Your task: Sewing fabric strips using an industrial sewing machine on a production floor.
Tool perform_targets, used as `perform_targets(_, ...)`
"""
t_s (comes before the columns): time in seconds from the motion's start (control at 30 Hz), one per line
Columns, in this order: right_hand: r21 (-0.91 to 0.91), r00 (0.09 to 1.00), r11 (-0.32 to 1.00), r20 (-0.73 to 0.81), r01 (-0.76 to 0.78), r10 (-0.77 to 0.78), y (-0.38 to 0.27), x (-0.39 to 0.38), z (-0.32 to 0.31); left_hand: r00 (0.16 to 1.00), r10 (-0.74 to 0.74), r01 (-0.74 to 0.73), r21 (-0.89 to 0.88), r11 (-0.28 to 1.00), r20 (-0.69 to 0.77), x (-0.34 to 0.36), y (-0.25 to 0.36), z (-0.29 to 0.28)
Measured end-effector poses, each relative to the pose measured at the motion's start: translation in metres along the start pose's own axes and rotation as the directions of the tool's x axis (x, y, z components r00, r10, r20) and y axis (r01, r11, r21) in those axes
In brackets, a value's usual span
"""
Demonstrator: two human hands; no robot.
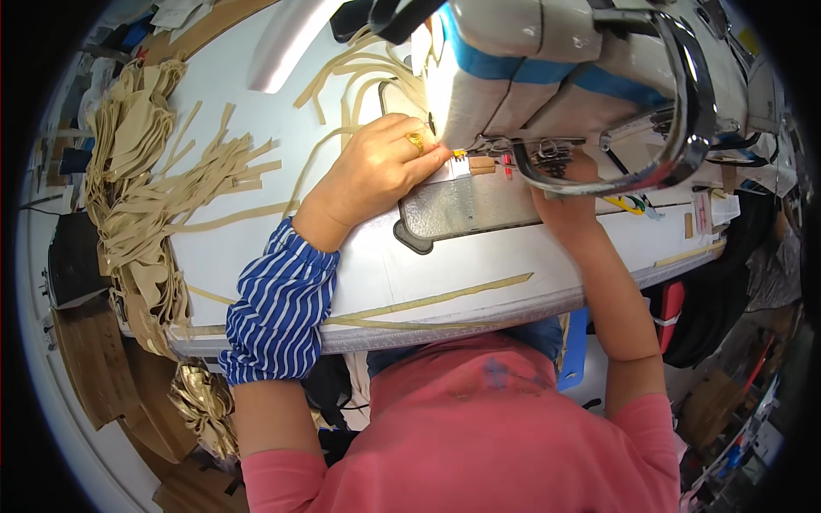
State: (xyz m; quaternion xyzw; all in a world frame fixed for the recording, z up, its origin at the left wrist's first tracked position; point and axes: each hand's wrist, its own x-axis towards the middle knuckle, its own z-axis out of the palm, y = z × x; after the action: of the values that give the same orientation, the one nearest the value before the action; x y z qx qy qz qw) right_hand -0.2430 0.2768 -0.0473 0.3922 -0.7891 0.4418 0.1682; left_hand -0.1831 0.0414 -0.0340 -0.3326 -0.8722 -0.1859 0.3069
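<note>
My left hand [376, 167], wearing a yellow ring, is closed beside the needle area of a white and blue sewing machine [505, 94]. Its thumb and forefinger are pinched together next to a small yellow piece [458, 155]. A beige fabric strip [248, 215] runs from the pile at the left under this hand; its end at the fingertips is hidden. My right hand [560, 201] reaches under the machine's right side, its fingers hidden by metal parts and a curved chrome bar [697, 111]. Between the hands lies the grey metal machine plate [470, 205].
A large pile of beige strips [128, 197] hangs over the table's left side. Looser strips [355, 64] lie behind my left hand. Near the front edge is a long narrow strip [436, 297]. Yellow-handled scissors [631, 203] rest right of my right hand. A white lamp [291, 43] hangs above.
</note>
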Motion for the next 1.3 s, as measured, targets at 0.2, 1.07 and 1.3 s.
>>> perform_targets(0.2, 0.047, 0.999, 0.998, 0.008, -0.036, 0.035, 0.004, -0.003, 0.003, 0.999, -0.014, 0.012, -0.044, 0.999, -0.047, -0.003, -0.009, 0.007)
perform_targets(1.07, 0.087, 0.987, 0.985, 0.074, -0.149, 0.143, 0.033, -0.017, 0.005, 0.983, -0.18, 0.16, 0.31, 0.937, 0.036, 0.001, -0.028, 0.001)
perform_targets(1.3, 0.236, 0.945, 0.917, 0.134, -0.323, 0.298, 0.022, -0.012, 0.004, 0.929, -0.25, 0.338, 0.352, 0.873, -0.274, -0.02, -0.064, -0.113)
